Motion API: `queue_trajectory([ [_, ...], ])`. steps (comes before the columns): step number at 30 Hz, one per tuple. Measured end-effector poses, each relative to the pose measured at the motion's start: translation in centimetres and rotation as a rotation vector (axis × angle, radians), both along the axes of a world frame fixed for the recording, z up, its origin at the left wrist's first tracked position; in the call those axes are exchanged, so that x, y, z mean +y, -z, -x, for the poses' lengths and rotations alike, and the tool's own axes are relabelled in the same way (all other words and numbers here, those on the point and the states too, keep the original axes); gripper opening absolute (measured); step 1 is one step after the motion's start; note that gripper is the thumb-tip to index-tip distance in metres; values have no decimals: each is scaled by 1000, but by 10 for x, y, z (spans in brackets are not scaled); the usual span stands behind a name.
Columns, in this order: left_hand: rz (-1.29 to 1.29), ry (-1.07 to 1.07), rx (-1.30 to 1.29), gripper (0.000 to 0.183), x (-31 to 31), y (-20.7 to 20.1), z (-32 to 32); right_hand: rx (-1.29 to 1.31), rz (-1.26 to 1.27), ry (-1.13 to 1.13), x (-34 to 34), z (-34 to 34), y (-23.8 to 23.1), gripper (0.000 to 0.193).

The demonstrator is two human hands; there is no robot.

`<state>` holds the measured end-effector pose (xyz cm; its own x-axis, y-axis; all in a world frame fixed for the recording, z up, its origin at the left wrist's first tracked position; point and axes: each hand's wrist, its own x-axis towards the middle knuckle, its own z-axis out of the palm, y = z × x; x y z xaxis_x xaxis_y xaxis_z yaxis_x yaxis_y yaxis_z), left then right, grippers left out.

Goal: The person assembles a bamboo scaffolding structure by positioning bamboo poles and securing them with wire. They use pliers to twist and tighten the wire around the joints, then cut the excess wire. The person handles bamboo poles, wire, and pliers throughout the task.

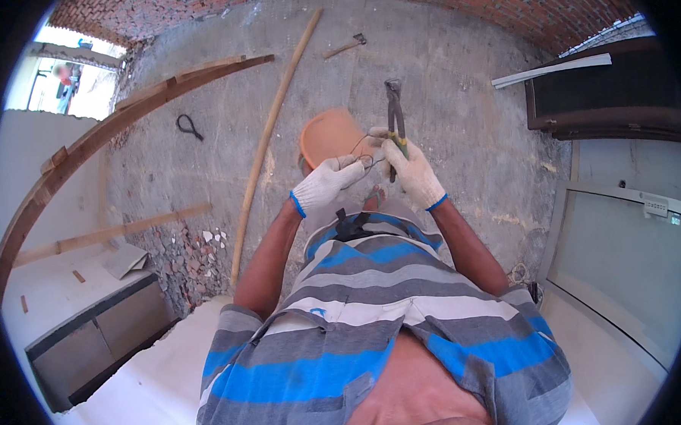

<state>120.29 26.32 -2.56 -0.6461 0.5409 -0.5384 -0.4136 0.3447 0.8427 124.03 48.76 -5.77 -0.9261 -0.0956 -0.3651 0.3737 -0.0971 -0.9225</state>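
Observation:
White work gloves with blue cuffs cover both of my hands, which are close together in front of my waist. My left hand (pixel 329 184) pinches a thin, dark wire (pixel 366 161) bent into a loop. My right hand (pixel 413 173) is closed around the handles of dark metal pincers (pixel 394 111) with yellow-green on the grips; their head points away from me. The wire reaches across to the right hand's fingers. Just beyond my left hand is a rounded orange object (pixel 330 139), its kind unclear. A sandalled foot (pixel 375 196) shows below my hands.
Left of me a long wooden pole (pixel 275 113) lies on the concrete floor (pixel 457 108). A hammer-like tool (pixel 346 46) and a black loop (pixel 189 127) lie farther off. Planks (pixel 87 144) and rubble (pixel 187 257) are at left; dark furniture (pixel 601 87) and a white strip (pixel 551 70) at right.

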Motion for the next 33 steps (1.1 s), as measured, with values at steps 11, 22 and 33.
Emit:
queue_trajectory([
  [11,19,106,-171,62,-3,-1,43,-3,60,-71,7,30,-15,48],
  [22,-84,245,-117,53,129,31,104,-30,133,598,82,26,9,32],
  [33,19,115,282,52,92,98,203,115,-410,272,62,171,35,34],
])
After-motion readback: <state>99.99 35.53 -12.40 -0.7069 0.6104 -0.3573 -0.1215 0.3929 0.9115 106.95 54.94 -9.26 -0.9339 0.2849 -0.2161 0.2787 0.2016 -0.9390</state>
